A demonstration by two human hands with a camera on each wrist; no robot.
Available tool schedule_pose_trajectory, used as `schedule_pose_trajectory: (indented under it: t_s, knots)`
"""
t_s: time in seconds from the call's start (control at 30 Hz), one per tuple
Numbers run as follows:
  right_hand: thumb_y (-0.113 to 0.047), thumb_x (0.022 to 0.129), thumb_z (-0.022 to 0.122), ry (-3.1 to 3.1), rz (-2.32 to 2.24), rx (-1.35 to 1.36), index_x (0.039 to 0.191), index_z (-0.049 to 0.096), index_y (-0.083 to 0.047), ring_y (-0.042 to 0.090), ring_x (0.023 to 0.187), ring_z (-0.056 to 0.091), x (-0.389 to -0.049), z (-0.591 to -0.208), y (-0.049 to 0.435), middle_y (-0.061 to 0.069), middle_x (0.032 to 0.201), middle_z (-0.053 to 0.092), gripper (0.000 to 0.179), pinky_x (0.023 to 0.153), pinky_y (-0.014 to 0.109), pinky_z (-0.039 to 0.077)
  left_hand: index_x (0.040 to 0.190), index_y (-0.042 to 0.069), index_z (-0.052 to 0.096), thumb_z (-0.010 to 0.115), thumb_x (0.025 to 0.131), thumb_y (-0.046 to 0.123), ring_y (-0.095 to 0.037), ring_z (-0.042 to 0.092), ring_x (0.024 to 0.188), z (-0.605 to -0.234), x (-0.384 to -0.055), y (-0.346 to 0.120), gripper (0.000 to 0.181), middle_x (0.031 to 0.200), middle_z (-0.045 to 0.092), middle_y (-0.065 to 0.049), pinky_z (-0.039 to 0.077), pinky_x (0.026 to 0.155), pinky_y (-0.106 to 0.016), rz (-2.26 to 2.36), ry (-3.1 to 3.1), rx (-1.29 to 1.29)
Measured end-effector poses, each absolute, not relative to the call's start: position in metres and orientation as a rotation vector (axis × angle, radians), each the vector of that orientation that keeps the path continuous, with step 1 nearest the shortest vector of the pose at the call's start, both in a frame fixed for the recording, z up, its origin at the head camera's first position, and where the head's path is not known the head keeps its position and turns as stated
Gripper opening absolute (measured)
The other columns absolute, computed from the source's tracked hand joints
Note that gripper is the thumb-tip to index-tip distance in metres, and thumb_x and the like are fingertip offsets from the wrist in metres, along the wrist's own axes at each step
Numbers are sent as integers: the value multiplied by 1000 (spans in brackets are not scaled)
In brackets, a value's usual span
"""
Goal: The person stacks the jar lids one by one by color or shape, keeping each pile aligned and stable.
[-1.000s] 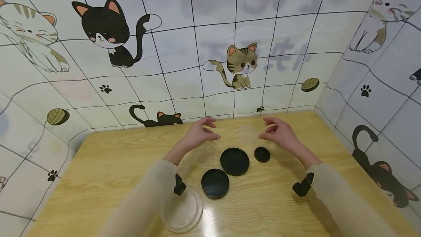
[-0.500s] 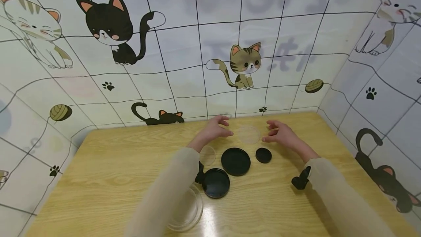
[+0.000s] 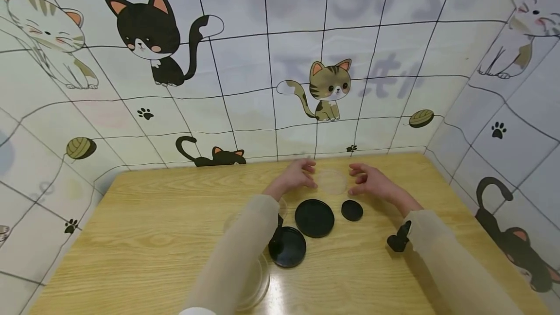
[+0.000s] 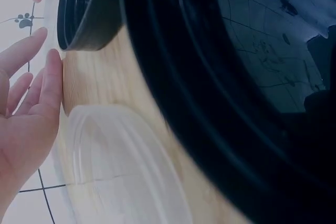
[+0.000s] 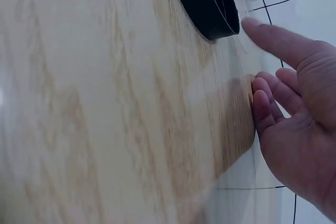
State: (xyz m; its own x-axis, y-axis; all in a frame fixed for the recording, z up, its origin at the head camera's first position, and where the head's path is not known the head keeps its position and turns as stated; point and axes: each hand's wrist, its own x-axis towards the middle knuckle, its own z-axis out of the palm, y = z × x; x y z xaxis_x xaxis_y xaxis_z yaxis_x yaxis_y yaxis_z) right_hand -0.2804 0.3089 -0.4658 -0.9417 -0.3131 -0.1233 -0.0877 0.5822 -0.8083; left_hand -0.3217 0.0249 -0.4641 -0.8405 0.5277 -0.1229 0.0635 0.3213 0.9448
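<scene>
Between my two hands, towards the back of the table, lies a clear round lid (image 3: pixel 332 182), faint against the wood. My left hand (image 3: pixel 297 175) is at its left side, fingers loosely bent and thumb apart, holding nothing. On the right side my right hand (image 3: pixel 372 183) faces it with relaxed fingers, its fingertips near the rim. Closer to me are a larger black round lid (image 3: pixel 314 218) and a small black disc (image 3: pixel 352 210). In the left wrist view the left hand (image 4: pixel 26 114) shows empty, beside a clear ridged lid (image 4: pixel 126 156).
Another black round lid (image 3: pixel 287 247) lies at the left forearm. Partly hidden under that sleeve are a large clear round piece (image 3: pixel 261 286) and a smaller clear disc (image 3: pixel 283 207). A cat-print wall covering (image 3: pixel 245 62) rises behind the wooden table (image 3: pixel 166 218).
My left hand has moved right, up to the clear lid, and its sleeve now covers more of the clear pieces at the left. The right hand has hardly moved.
</scene>
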Motion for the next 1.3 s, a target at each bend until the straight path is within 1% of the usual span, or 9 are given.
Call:
schedule_pose_trajectory:
  t_s: [0.13,0.27,0.47,0.57,0.67,0.87,1.1,1.2,1.3]
  knots:
    - [-8,86,83,2564,-1305,-349,153,35,9,39,118,52,-282,-467,309,29,142,49,84,96,43,47,147,-2,48,78,86,-8,-32,62,112,-465,-322,30,68,136,56,-20,55,88,-36,1542,2168,526]
    - [-7,87,82,2582,-1290,-359,151,38,10,39,116,53,-283,-468,307,29,138,51,80,93,38,49,144,-4,51,79,84,-9,-31,63,108,-465,-323,34,66,133,58,-21,55,88,-35,1523,2180,553]
    - [-7,87,82,2621,-1252,-392,143,45,14,40,113,55,-282,-468,302,29,130,56,71,96,44,48,139,-4,56,80,82,-10,-24,63,101,-467,-323,42,63,127,61,-18,55,85,-31,1480,2232,588]
    - [-8,85,84,2661,-1213,-391,139,51,14,36,110,57,-284,-469,300,25,123,60,67,95,42,48,138,-2,59,81,81,-8,-19,63,97,-470,-324,46,61,124,63,-14,54,83,-28,1451,2271,587]
    - [-9,84,85,2674,-1187,-404,137,53,14,33,107,56,-285,-470,299,21,118,62,66,92,38,48,136,0,61,83,80,-6,-17,62,95,-472,-326,49,60,120,63,-12,53,81,-25,1418,2306,580]
    - [-10,83,86,2638,-1218,-425,139,51,15,34,108,56,-287,-473,297,24,122,61,71,92,39,46,132,1,64,84,81,-2,-16,63,96,-476,-327,49,56,114,64,-7,52,82,-25,1356,2365,566]
    - [-13,83,86,2645,-1225,-394,141,50,13,32,108,55,-282,-474,299,23,123,61,73,90,33,45,129,1,66,87,79,2,-15,62,94,-474,-324,54,55,110,64,-5,52,85,-25,1326,2382,549]
    - [-15,83,87,2652,-1229,-372,141,51,11,31,109,56,-281,-475,298,21,122,62,73,92,34,46,129,1,65,89,78,4,-14,61,93,-472,-323,55,57,109,63,-5,51,85,-25,1308,2401,541]
    - [-16,84,86,2648,-1238,-369,142,51,10,33,110,55,-282,-474,297,21,124,61,73,95,40,45,130,1,64,89,77,5,-15,60,95,-470,-322,53,58,111,62,-5,51,84,-25,1318,2390,524]
